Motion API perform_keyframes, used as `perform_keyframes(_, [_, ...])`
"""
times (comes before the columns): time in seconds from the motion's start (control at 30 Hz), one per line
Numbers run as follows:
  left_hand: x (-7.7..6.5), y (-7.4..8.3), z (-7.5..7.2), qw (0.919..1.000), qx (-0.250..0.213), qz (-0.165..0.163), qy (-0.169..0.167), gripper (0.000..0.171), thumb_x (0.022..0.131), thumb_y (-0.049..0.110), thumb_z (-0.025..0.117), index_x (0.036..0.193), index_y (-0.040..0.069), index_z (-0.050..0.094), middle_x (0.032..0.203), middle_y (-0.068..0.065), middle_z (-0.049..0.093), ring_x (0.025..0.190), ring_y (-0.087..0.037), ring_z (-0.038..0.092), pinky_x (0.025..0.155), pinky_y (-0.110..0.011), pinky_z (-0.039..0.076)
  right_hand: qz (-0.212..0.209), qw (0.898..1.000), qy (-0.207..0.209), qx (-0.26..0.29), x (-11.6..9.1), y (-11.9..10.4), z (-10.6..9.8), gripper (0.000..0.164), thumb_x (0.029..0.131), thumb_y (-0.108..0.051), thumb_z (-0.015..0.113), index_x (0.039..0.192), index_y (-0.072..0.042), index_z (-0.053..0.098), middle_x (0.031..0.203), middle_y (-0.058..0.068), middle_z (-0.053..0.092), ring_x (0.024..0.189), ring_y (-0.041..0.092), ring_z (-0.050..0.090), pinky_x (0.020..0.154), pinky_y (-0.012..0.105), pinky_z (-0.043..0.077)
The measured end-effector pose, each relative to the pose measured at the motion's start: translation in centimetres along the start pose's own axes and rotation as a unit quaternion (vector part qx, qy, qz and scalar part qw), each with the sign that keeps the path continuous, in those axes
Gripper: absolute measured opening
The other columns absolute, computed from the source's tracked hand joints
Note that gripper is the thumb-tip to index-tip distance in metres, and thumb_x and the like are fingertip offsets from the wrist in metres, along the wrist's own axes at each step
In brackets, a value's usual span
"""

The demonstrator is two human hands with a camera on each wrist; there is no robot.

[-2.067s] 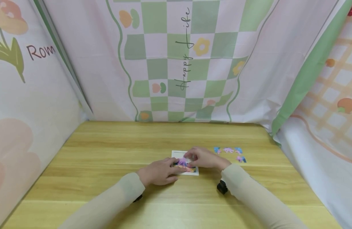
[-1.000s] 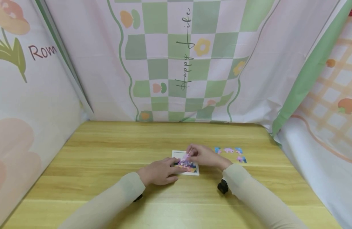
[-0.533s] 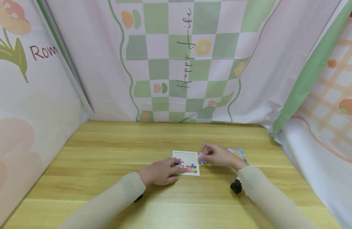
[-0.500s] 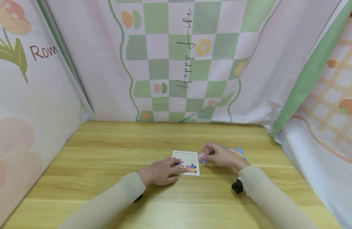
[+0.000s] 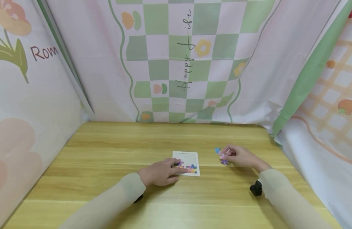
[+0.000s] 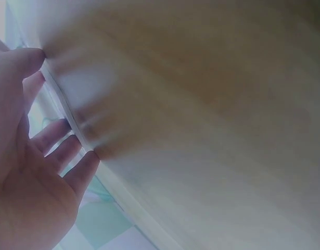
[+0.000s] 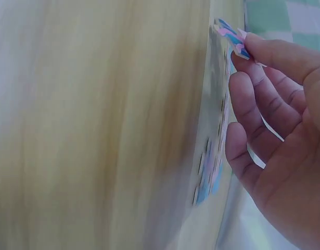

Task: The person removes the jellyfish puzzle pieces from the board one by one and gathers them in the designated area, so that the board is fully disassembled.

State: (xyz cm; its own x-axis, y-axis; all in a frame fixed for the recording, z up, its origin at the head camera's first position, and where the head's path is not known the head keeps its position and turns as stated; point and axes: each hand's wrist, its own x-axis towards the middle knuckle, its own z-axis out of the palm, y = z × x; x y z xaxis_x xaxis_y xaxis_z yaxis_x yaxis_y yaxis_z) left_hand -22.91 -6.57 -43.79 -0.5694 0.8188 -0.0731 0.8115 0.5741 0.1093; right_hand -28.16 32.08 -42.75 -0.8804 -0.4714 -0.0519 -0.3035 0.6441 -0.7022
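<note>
In the head view a white square puzzle tray (image 5: 198, 162) lies on the table, with joined jigsaw pieces (image 5: 191, 169) along its near side and bare white backing above them. My left hand (image 5: 161, 172) rests on the tray's left part with fingers extended, covering some pieces. To the right of the tray, my right hand (image 5: 241, 156) pinches a pink and purple jigsaw piece (image 5: 224, 161) between thumb and forefinger. The right wrist view shows that piece (image 7: 233, 39) edge-on, raised off the tabletop, the other fingers loosely bent.
A blue loose piece (image 5: 217, 150) shows just beyond the right fingertips; the hand hides others behind it. Several loose pieces (image 7: 207, 174) lie flat in the right wrist view. The wooden table (image 5: 130, 140) ends at a checked curtain (image 5: 179, 63), with cloth walls on both sides.
My right hand has lifted the pink and purple piece out of the tray and carried it right, over to the loose pieces. The left hand stays in place on the tray.
</note>
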Motion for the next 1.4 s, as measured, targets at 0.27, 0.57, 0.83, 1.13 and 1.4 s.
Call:
perform_keyframes(0.27, [0.0,0.0,0.0,1.0000,0.007,0.000,-0.001,0.049,0.107,0.034,0.047,0.156,0.033,0.039,0.155,-0.015,0.036,0.135,-0.033,0.044,0.107,-0.043,0.044,0.025,0.999,0.012,-0.023,-1.1,1.5,-1.3,0.020,0.097,-0.017,0.068,0.110,-0.002,0.064,0.093,0.005,0.067,0.085,0.020,0.062,0.073,0.029,0.051])
perform_keyframes(0.57, [0.0,-0.1,0.1,1.0000,0.005,0.001,-0.001,0.049,0.107,0.034,0.047,0.156,0.033,0.038,0.155,-0.015,0.036,0.135,-0.033,0.044,0.107,-0.043,0.043,0.042,0.998,0.024,-0.032,-1.0,2.4,-1.5,0.022,0.095,-0.021,0.070,0.109,-0.004,0.067,0.093,0.004,0.064,0.084,0.018,0.058,0.071,0.028,0.049])
perform_keyframes(0.83, [0.1,-0.1,0.3,1.0000,0.010,0.002,0.000,0.049,0.107,0.034,0.047,0.156,0.033,0.038,0.155,-0.016,0.036,0.135,-0.032,0.044,0.106,-0.042,0.044,0.053,0.997,0.034,-0.037,-0.7,2.3,-1.3,0.025,0.095,-0.026,0.071,0.108,-0.005,0.067,0.094,0.005,0.063,0.086,0.019,0.056,0.074,0.030,0.048])
perform_keyframes(1.13, [0.1,-0.1,0.1,0.9999,-0.006,-0.007,-0.004,0.049,0.107,0.034,0.047,0.156,0.034,0.039,0.157,-0.015,0.035,0.138,-0.033,0.041,0.109,-0.044,0.041,0.050,0.997,0.029,-0.044,-0.4,2.6,-1.5,0.027,0.096,-0.027,0.070,0.111,-0.005,0.066,0.096,0.005,0.063,0.089,0.020,0.058,0.077,0.031,0.050])
perform_keyframes(1.4, [0.0,-0.2,0.1,0.9998,-0.015,-0.009,-0.004,0.049,0.107,0.034,0.049,0.155,0.033,0.041,0.157,-0.013,0.036,0.140,-0.033,0.040,0.110,-0.045,0.040,0.034,0.997,0.038,-0.054,-0.2,1.4,-1.5,0.027,0.095,-0.025,0.071,0.110,-0.003,0.067,0.097,0.005,0.065,0.087,0.018,0.060,0.072,0.029,0.052])
